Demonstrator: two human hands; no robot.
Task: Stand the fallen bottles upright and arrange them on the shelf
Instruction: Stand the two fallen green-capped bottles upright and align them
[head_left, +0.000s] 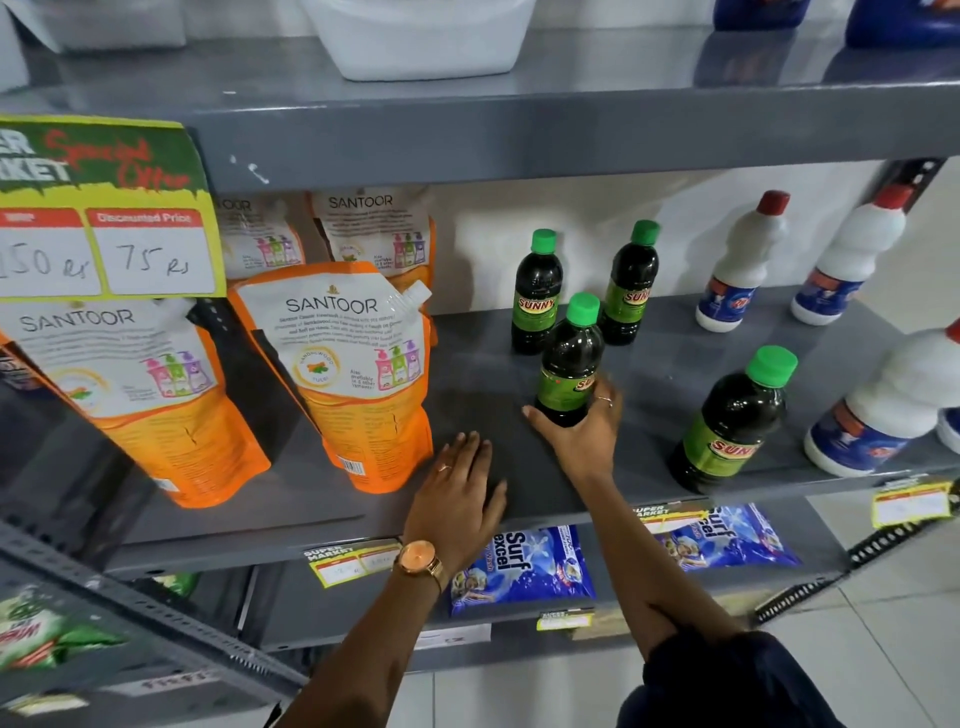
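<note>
Gripping a glossy dark bottle (569, 364) at its base, your right hand (582, 431) wraps it.
Your left hand (460, 488) lies flat, empty, on the smooth grey shelf (649, 374); orange pouches (363, 374) stand left.

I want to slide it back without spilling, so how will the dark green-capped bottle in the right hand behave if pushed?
The held bottle looks full, so probably heavy. Tall and narrow, it may tip if the right hand pushes high. Its cap is on, so spilling seems unlikely.

Supermarket aisle, grey metal shelf (519, 150), handwritten discount price sign (104, 208), rows of soap refill pouches (353, 374), detergent packets (519, 566)
</note>
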